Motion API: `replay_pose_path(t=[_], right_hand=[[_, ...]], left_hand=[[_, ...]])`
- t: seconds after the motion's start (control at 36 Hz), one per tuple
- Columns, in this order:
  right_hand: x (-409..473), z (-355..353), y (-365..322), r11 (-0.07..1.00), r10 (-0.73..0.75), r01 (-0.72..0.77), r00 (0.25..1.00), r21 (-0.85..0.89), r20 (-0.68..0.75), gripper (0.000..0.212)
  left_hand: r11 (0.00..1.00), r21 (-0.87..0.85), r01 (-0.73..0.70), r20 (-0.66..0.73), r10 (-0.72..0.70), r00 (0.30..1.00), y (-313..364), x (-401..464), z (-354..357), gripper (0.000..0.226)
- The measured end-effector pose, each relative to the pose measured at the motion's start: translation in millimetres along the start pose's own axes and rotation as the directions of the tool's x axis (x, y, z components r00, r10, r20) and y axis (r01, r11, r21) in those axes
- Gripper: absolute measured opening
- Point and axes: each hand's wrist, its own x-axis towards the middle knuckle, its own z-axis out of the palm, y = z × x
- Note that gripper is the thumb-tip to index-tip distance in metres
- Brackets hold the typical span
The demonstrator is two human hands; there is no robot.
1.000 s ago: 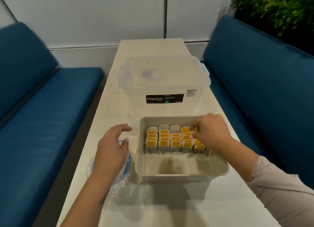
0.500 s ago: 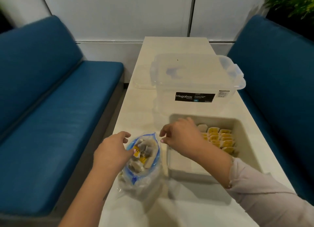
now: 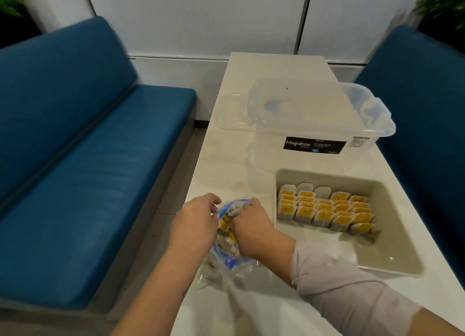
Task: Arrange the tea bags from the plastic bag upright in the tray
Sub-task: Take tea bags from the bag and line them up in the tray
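Clear plastic bag [image 3: 226, 265] sits nearest you on the pale worktop [image 3: 251, 310], its blue-edged mouth held apart between your hands. Your left hand [image 3: 193, 225] curls its fingers over the bag's left rim and pinches it wide. Your right hand [image 3: 251, 228] has gone in from the other side, fingers bent down among the contents; whether it has already closed on a tea bag you cannot tell from here, because the knuckles hide the fingertips.

To do this step well, keep the left hand steady on the rim so the mouth stays open, and take one tea bag [image 3: 224, 221] by its yellow tag end rather than grabbing a clump. Lift it straight out so its string does not drag others along, and turn it tag-up before you carry it across.

Loose tea bags lie jumbled in the bag, directly under and between your hands, one yellow tag showing just beside your right knuckles. Just to the right, past your right wrist, stands the grey tray [image 3: 402, 257]. Its far half holds upright rows of tea bags [image 3: 324, 209], tags facing you, packed against the far wall; the near half is bare floor, so the next one likely belongs at the front of those rows.

Beyond the tray sits a clear storage box [image 3: 317, 114] with a dark label.
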Motion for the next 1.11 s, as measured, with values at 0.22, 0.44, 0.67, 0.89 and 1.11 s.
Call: replay_pose_path(t=[0.22, 0.44, 0.67, 0.89, 1.11], right_hand=[[8, 3, 1, 0.993, 0.045, -0.039, 0.998, 0.115, -0.050, 0.022], [7, 8, 9, 0.931, 0.105, -0.028, 0.976, 0.364, -0.192, 0.025], [3, 6, 1, 0.916, 0.034, 0.032, 0.987, 0.401, -0.155, 0.024], [0, 5, -6, 0.915, 0.042, 0.016, 0.990, 0.404, -0.134, 0.040], [3, 5, -2, 0.930, 0.095, -0.046, 0.989, 0.364, -0.116, 0.023]], left_hand=[[0.999, -0.034, -0.014, 0.011, 0.014, 1.000, -5, 2, -2, 0.024], [0.998, -0.064, -0.005, 0.016, 0.006, 1.000, -8, 3, -1, 0.023], [0.996, -0.082, -0.018, 0.022, 0.019, 1.000, -7, 3, -1, 0.022], [0.997, -0.067, -0.024, 0.014, 0.025, 1.000, -7, 2, 0, 0.022], [0.999, -0.032, -0.021, 0.012, 0.022, 1.000, -7, 2, 0, 0.023]])
